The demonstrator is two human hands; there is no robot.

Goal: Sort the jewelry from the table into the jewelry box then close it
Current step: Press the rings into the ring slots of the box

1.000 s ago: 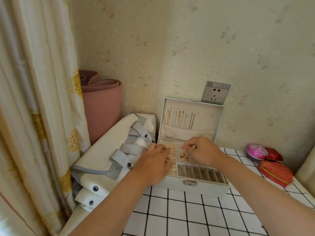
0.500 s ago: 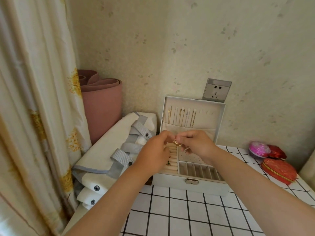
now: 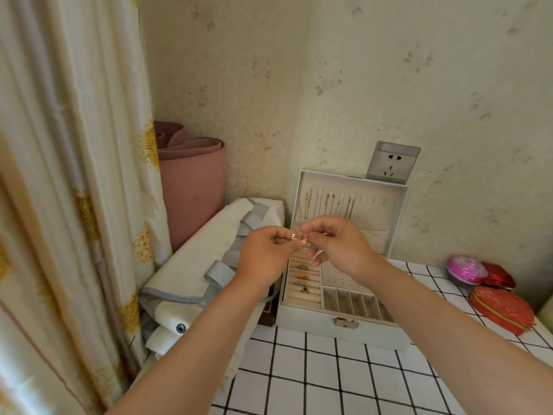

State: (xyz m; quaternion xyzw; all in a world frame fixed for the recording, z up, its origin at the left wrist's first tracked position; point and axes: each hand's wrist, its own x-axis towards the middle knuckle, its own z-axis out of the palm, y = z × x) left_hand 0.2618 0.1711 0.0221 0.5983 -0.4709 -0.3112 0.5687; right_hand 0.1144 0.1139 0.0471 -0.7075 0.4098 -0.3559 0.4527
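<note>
The white jewelry box (image 3: 344, 327) stands open on the tiled table, its lid (image 3: 386, 205) upright against the wall with several thin necklaces hanging inside. Several rings (image 3: 302, 278) sit in the left ring rolls; the divided compartments at the front right look empty. Above the box, my left hand (image 3: 266, 256) and my right hand (image 3: 338, 247) meet, each pinching one end of a small gold jewelry piece (image 3: 299, 238), likely a pair of earrings. What exactly the piece is stays too small to tell.
A white fabric bag with grey straps (image 3: 215, 265) lies left of the box, a rolled pink mat (image 3: 194, 187) behind it, a curtain (image 3: 68, 175) at far left. Red and pink trinket boxes (image 3: 490, 292) sit at the right. A wall socket (image 3: 392, 161) is above the lid.
Both hands rose from the box's tray to above it, bringing the small gold piece up; they now hold it between them slightly higher than half a second ago.
</note>
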